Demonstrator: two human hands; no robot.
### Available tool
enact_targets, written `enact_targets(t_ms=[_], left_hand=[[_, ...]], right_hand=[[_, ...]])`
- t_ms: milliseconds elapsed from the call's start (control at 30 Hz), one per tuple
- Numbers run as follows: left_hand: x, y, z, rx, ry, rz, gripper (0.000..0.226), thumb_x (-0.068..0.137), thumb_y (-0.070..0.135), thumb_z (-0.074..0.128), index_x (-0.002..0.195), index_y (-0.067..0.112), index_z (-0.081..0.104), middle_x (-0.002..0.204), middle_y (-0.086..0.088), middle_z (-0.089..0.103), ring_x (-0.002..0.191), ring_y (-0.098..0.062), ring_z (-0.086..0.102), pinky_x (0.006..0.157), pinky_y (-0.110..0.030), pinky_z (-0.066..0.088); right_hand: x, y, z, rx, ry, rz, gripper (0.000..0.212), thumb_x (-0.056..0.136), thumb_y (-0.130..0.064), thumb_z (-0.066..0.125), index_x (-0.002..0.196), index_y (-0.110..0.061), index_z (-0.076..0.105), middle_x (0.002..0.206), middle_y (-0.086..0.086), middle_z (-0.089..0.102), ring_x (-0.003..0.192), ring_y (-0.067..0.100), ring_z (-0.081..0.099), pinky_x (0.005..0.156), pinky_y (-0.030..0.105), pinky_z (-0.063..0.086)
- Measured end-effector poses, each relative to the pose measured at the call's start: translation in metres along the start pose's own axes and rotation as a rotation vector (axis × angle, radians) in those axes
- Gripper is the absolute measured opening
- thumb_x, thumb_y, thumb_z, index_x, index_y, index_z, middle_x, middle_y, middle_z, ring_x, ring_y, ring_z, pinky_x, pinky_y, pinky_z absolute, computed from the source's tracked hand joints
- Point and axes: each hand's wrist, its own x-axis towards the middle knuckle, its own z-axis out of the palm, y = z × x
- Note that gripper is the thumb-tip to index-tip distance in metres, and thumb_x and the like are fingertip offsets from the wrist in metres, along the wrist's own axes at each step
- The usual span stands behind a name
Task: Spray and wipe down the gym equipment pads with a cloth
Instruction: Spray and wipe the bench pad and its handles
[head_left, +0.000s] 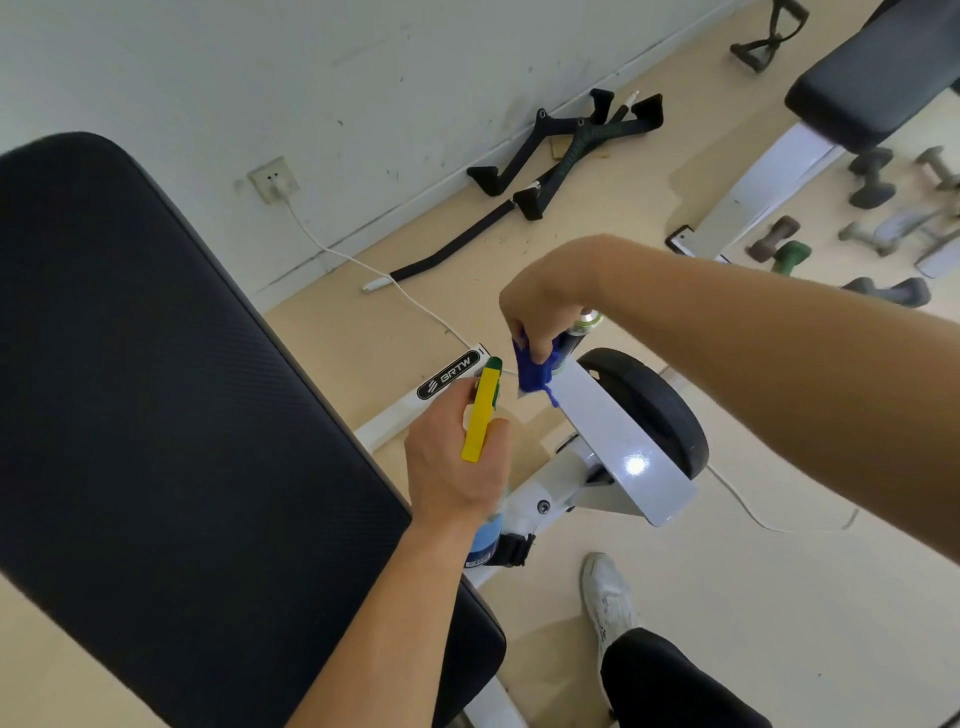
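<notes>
A large black bench pad (171, 395) fills the left half of the view. My left hand (457, 457) grips a spray bottle (482, 415) with a yellow and green trigger head; its blue body shows below my wrist. The nozzle points away from me, toward the white frame. My right hand (540, 306) pinches a bunched blue cloth (532, 369) against the upper end of the white metal arm (613, 431) of the bench. A small round black pad (654, 405) sits just right of that arm, below my right forearm.
A second black bench (872, 88) stands at the top right with several dumbbells (872, 182) on the floor beside it. Black cable handles (571, 145) lie along the wall. A white cord (337, 254) runs from a wall socket. My white shoe (608, 592) is on the floor.
</notes>
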Motion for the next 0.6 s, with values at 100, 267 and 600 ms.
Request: enact_targets(t_ms=[100, 267, 600], left_hand=[[-0.004, 0.003, -0.002, -0.004, -0.008, 0.021, 0.01, 0.082, 0.013, 0.055, 0.074, 0.008, 0.057, 0.057, -0.002, 0.044, 0.054, -0.024, 0.04, 0.053, -0.041, 0.04], [-0.013, -0.001, -0.006, 0.008, -0.013, 0.029, 0.017, 0.082, 0.016, 0.053, 0.083, 0.004, 0.065, 0.06, -0.011, 0.053, 0.055, -0.029, 0.047, 0.057, -0.046, 0.043], [-0.029, -0.007, -0.018, -0.008, -0.04, 0.022, 0.016, 0.082, 0.017, 0.055, 0.087, 0.013, 0.069, 0.066, -0.005, 0.063, 0.06, -0.024, 0.055, 0.06, -0.04, 0.047]], right_hand=[[-0.012, 0.017, -0.005, 0.177, 0.096, -0.034, 0.023, 0.088, -0.027, 0.07, 0.107, -0.016, 0.064, 0.102, 0.006, 0.069, 0.094, 0.022, 0.065, 0.08, 0.03, 0.054], [-0.024, 0.066, 0.035, 1.231, 0.437, 0.13, 0.021, 0.09, -0.029, 0.069, 0.107, -0.02, 0.061, 0.105, 0.008, 0.069, 0.093, 0.024, 0.068, 0.079, 0.037, 0.059], [0.02, 0.002, 0.138, 2.393, 0.917, 0.331, 0.021, 0.097, -0.021, 0.06, 0.117, -0.021, 0.063, 0.119, 0.011, 0.068, 0.11, 0.033, 0.065, 0.087, 0.053, 0.057]])
